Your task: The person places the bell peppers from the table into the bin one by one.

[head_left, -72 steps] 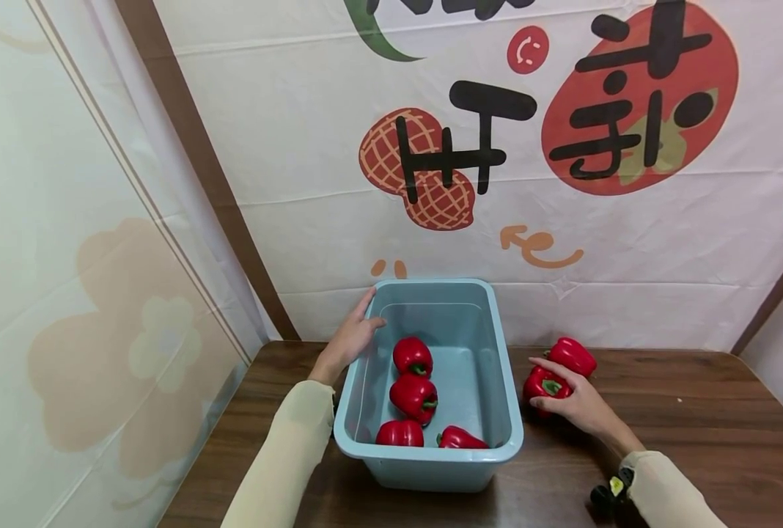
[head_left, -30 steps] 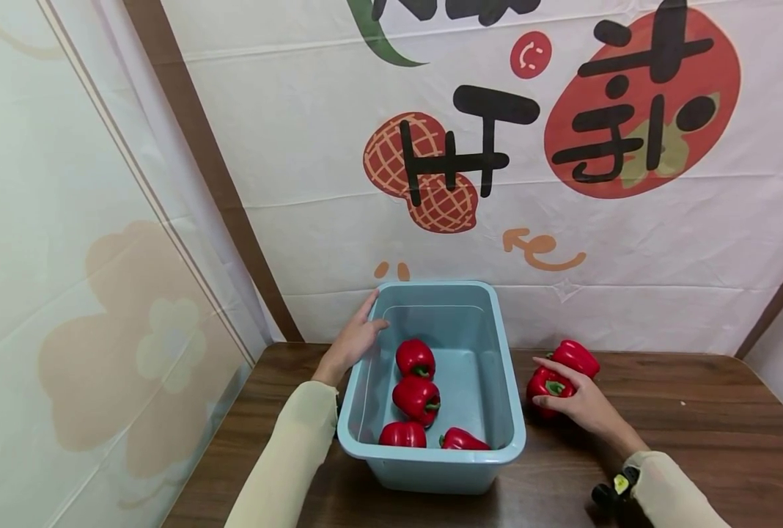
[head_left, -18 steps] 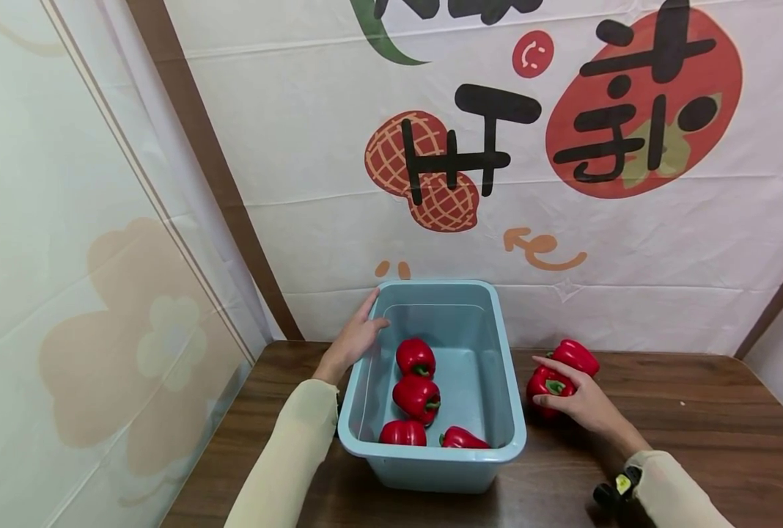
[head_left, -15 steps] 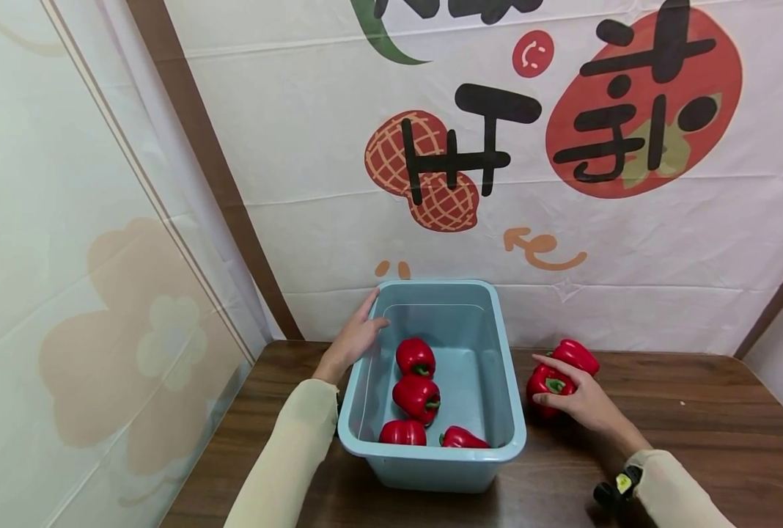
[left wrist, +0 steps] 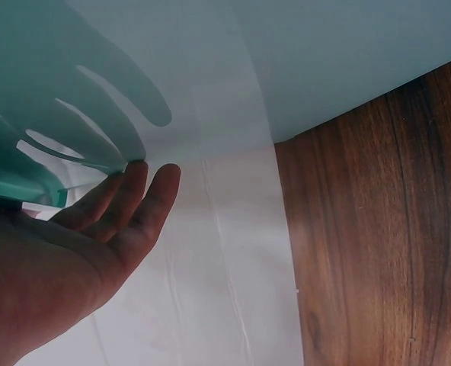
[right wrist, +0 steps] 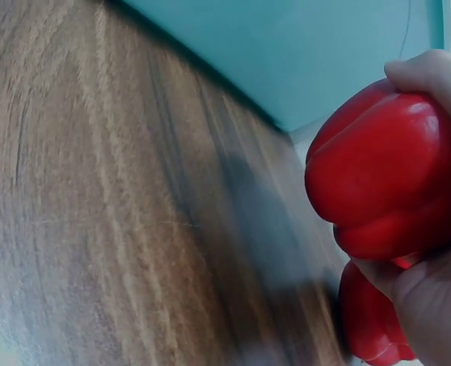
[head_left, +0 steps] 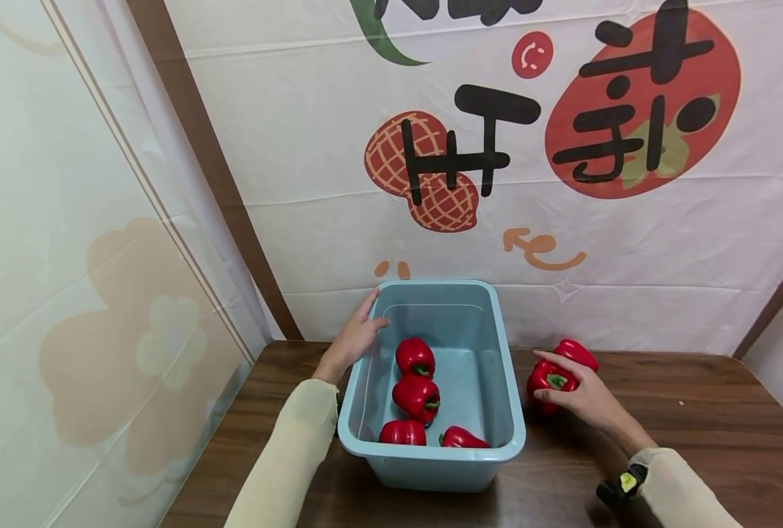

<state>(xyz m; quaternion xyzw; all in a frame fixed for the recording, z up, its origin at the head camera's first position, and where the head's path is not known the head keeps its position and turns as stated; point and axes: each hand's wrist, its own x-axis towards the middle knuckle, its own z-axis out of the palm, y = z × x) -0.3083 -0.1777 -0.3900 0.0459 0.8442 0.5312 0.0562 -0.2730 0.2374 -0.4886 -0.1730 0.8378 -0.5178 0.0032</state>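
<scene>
My right hand (head_left: 589,396) holds a red bell pepper (head_left: 555,379), stem facing up, to the right of the bin. In the right wrist view the thumb and fingers clasp this pepper (right wrist: 385,175), which looks slightly raised above the wood. Behind it lies another red bell pepper (head_left: 575,354), partly hidden. At the left long side of the light blue plastic bin (head_left: 431,456), my left hand (head_left: 352,341) grips the rim, thumb over the edge and fingers outside. Its fingers (left wrist: 130,217) touch the outer wall in the left wrist view. Several red bell peppers (head_left: 416,396) lie inside the bin, mostly along its left and near sides.
The bin stands on a brown wooden table (head_left: 688,418), close to a printed white cloth wall (head_left: 312,183) at the back. Another cloth panel (head_left: 101,293) closes off the left. A black strap with a yellow-marked device (head_left: 625,484) sits on the right wrist.
Over the last half second, my right hand and the pepper in it have risen very slightly. The left hand, the bin and the peppers inside have stayed in place.
</scene>
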